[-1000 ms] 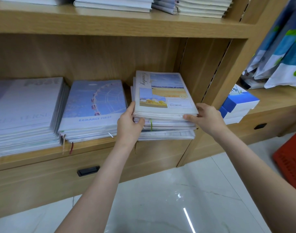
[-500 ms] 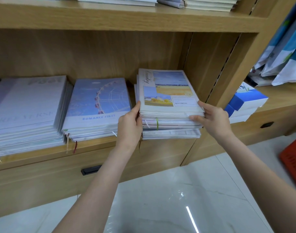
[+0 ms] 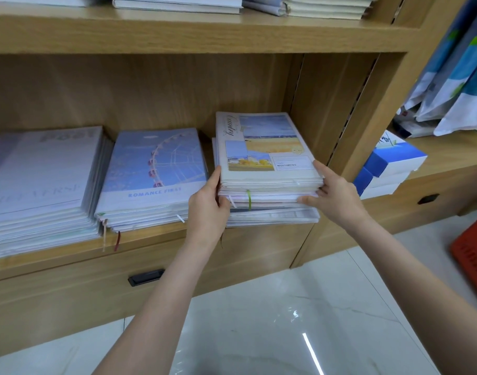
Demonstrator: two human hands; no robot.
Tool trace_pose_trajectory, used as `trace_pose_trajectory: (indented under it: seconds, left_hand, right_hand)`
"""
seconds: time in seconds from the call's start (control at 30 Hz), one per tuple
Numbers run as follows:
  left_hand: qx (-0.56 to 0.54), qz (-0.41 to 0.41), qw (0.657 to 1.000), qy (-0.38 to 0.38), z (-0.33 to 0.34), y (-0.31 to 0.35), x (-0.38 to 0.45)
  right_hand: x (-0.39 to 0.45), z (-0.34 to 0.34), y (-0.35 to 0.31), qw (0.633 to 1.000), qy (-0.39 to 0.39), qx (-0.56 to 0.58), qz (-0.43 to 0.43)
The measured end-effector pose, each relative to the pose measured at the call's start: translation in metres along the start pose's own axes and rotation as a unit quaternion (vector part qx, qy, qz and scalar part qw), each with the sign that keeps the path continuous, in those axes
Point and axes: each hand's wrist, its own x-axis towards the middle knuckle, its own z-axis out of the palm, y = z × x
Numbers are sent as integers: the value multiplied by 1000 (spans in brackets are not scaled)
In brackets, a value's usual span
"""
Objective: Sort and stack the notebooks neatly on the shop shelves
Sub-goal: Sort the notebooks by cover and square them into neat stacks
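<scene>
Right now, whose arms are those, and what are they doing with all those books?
Those arms belong to a person wearing a camera on their head, so you see what they see, looking down. The left hand and right hand grip the two sides of a pile of notebooks on a wooden shelf. Beside it lie a Ferris wheel pile and a pale pile. Blue and white boxes sit to the right.

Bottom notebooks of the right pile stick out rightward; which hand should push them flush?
Probably right. The right hand already grips the pile at that corner, just above the jutting bottom notebooks; the left hand holds the opposite side.
</scene>
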Motion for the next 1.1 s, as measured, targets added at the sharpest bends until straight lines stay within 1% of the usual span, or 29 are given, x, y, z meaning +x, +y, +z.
trace_pose_trajectory:
  seconds: [0.13,0.23,0.37,0.57,0.7,0.77,0.83,0.9,1.03,1.1]
  left_hand:
    - [8,-8,1000,0,5,0,-2]
    - [-2,-11,1000,-8,1,-2,0]
    - [-10,-3,1000,16,0,-1,-2]
    - [-24,5,999,43,-1,-1,-6]
    - [-24,0,999,42,-1,1,-10]
    - [-24,3,999,33,-3,2,-11]
    - [-36,3,999,24,-5,1,-10]
    - [-40,1,999,12,-5,1,-10]
    - [-27,-3,1000,15,-4,2,-11]
    - [-21,-6,1000,20,-4,3,-11]
  right_hand:
    - [-3,5,3,1000,17,-19,-9]
    - [-4,6,3,999,37,-2,-12]
    - [-9,9,5,996,69,52,-9]
    - [-16,13,7,991,117,68,-3]
    - [-22,14,9,991,117,64,-3]
    - [-22,7,9,994,87,68,1]
    - [-19,-2,9,998,49,33,-4]
    - [-14,-7,10,999,34,-13,-13]
    - [-7,-6,6,995,44,-85,-7]
    - [-5,-5,3,994,56,-97,-2]
